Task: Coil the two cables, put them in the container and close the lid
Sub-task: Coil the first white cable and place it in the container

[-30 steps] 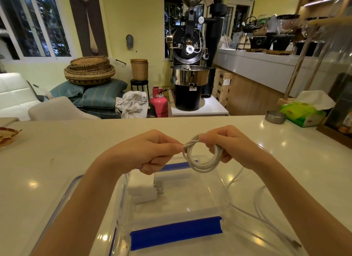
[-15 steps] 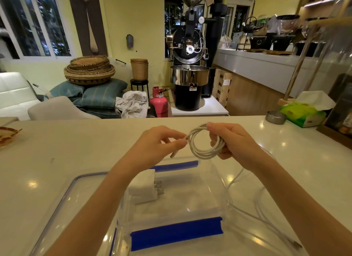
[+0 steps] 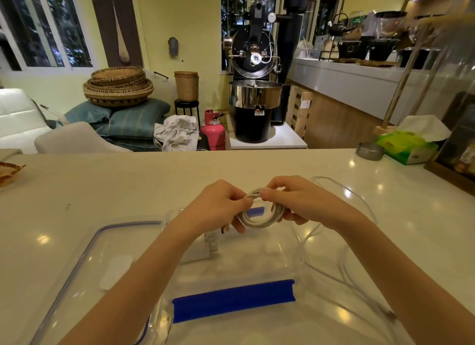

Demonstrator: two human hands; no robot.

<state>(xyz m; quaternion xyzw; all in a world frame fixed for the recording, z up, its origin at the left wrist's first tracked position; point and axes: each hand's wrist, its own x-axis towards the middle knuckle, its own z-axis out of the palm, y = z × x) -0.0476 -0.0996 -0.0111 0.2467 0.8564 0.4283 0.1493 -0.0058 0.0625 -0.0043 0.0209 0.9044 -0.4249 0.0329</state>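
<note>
Obscured and cropped items, head view

The left hand [image 3: 218, 208] is covering the white charger [image 3: 198, 252] and one side of the coiled cable [image 3: 262, 216]; the right hand [image 3: 303, 203] is hiding the other side. The lid [image 3: 77, 262], the container [image 3: 231, 301] and the loose cable [image 3: 359, 285] are running off the bottom edge.

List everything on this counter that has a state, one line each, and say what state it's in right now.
coiled white cable: wound in a loop, held above the container
left hand: pinching the coil's end
right hand: gripping the coil
second cable: loose, uncoiled on the counter
container: open, white charger inside
lid: off, lying flat left of the container
tissue box: tissue sticking out
</note>
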